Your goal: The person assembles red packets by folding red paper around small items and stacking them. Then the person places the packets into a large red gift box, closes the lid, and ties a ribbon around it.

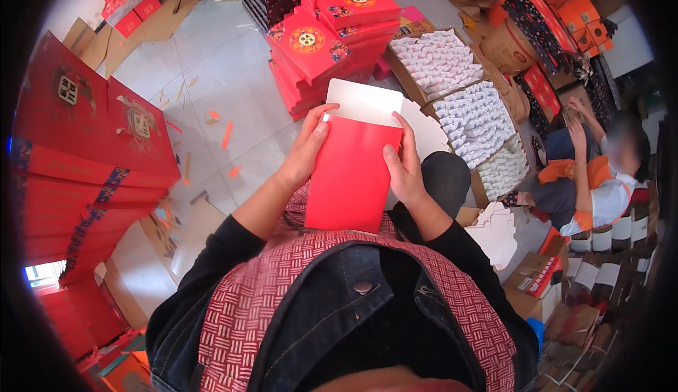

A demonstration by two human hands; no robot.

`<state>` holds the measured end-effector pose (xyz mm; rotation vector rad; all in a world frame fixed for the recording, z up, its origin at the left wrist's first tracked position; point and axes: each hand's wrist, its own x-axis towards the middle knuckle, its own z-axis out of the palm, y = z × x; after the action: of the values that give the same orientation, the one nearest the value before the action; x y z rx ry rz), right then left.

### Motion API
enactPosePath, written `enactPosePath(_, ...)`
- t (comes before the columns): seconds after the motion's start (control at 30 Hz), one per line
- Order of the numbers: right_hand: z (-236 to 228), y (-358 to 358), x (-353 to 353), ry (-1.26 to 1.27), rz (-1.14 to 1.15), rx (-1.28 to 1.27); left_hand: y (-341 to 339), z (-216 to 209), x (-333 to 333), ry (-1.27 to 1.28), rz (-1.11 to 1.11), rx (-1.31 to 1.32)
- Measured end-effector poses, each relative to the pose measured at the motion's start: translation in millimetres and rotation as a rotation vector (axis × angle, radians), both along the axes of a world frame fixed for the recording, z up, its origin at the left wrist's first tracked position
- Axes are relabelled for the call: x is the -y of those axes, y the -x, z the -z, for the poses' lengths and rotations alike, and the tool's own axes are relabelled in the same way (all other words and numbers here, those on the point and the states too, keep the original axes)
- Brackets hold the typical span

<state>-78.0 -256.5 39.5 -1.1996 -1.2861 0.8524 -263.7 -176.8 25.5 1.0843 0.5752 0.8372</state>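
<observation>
A flat red cardboard box point(353, 173) is held upright in front of my lap, its white inner flap point(364, 99) standing up at the far end. My left hand point(308, 141) grips its left edge, with the thumb on the red face and a fingertip at the flap's base. On the opposite edge, my right hand point(405, 169) presses its thumb to the face while its fingers curl behind. Whether anything is inside the box cannot be seen.
Beyond my hands rises a stack of patterned red gift boxes point(307, 42). Cartons of small white packets point(470, 123) stand to the right, near a seated person point(590, 180). Tall red boxes point(99, 131) are piled at left. Paper scraps point(227, 135) litter the grey floor.
</observation>
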Motion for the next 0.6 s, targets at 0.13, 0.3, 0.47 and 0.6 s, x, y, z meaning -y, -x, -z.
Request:
enactPosePath(0.13,13,-22,-10,0.231,-0.056,-0.053,3,4,-19,-0.073,0.017,-0.108)
enactPosePath(0.3,37,-24,-29,0.312,-0.028,-0.246,0,9,-40,0.274,0.057,0.035)
enactPosePath(0.47,15,-18,-22,0.200,0.033,-0.209,6,-13,-31,0.222,0.012,0.085)
enactPosePath(0.6,18,-19,-22,0.228,0.049,-0.065,-1,9,-38,0.293,-0.014,-0.095)
